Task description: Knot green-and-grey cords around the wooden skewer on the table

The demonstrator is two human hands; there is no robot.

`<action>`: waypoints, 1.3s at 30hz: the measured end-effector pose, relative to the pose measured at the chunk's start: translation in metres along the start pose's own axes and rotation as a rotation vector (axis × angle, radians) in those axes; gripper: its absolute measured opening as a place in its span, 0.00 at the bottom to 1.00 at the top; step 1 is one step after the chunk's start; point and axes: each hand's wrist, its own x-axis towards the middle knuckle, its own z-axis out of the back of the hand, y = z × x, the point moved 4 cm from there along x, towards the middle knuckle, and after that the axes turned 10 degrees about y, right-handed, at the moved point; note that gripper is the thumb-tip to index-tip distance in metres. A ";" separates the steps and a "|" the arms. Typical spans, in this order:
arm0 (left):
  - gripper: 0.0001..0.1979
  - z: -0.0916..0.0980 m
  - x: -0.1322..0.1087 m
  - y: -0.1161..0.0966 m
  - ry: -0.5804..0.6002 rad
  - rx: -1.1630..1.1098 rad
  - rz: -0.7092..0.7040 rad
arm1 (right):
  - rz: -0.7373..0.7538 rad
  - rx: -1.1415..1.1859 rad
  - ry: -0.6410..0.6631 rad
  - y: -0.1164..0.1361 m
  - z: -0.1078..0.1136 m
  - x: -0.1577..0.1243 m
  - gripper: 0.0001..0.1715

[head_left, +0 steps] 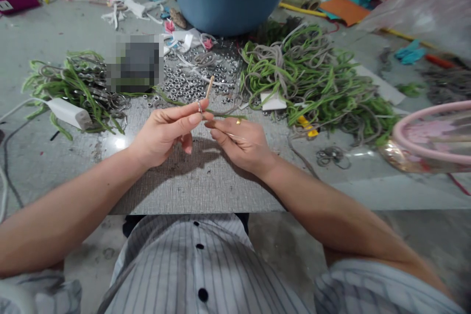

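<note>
Near the front of the table my left hand is closed, thumb and forefinger pinching a small silver metal ring. A short pale wooden stick juts up just beyond those fingertips; which hand bears it I cannot tell. My right hand, wearing a gold ring, is pinched close beside the left fingertips. Along its thumb lies a thin pale strand, its kind unclear. Behind both hands runs a green and grey cord. Many small metal nuts or eyelets lie scattered just past them.
At right is a tangled heap of green and grey cords; a smaller corded bundle lies left, with a white adapter on it. A blue basin stands behind. A pink-rimmed object sits far right.
</note>
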 end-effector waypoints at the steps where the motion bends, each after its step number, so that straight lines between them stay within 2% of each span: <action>1: 0.22 -0.001 0.000 -0.001 0.009 0.023 -0.016 | 0.019 -0.057 0.009 0.000 0.000 -0.001 0.15; 7: 0.23 -0.005 0.000 0.000 0.088 0.281 -0.081 | 0.061 -0.307 0.029 -0.003 -0.004 -0.002 0.20; 11: 0.19 -0.006 0.001 -0.003 0.079 0.615 -0.241 | 0.088 -0.364 0.063 -0.002 -0.007 -0.003 0.20; 15: 0.16 -0.005 0.002 -0.006 0.072 0.831 -0.356 | 0.053 -0.304 0.051 0.000 -0.005 -0.002 0.18; 21: 0.12 -0.001 0.003 -0.004 0.089 0.977 -0.387 | 0.022 -0.029 0.020 0.004 0.003 0.000 0.16; 25: 0.09 -0.004 0.004 -0.005 0.137 0.984 -0.338 | -0.097 0.129 0.010 0.002 0.007 0.002 0.12; 32: 0.08 -0.007 0.005 -0.007 0.218 0.783 -0.207 | -0.343 0.488 0.027 -0.008 0.005 0.003 0.10; 35: 0.08 -0.008 0.006 -0.006 0.259 0.668 -0.105 | -0.403 0.614 -0.027 -0.016 0.005 0.004 0.10; 39: 0.09 -0.009 0.003 -0.005 0.296 0.484 0.027 | -0.397 0.627 -0.160 -0.022 0.009 0.004 0.15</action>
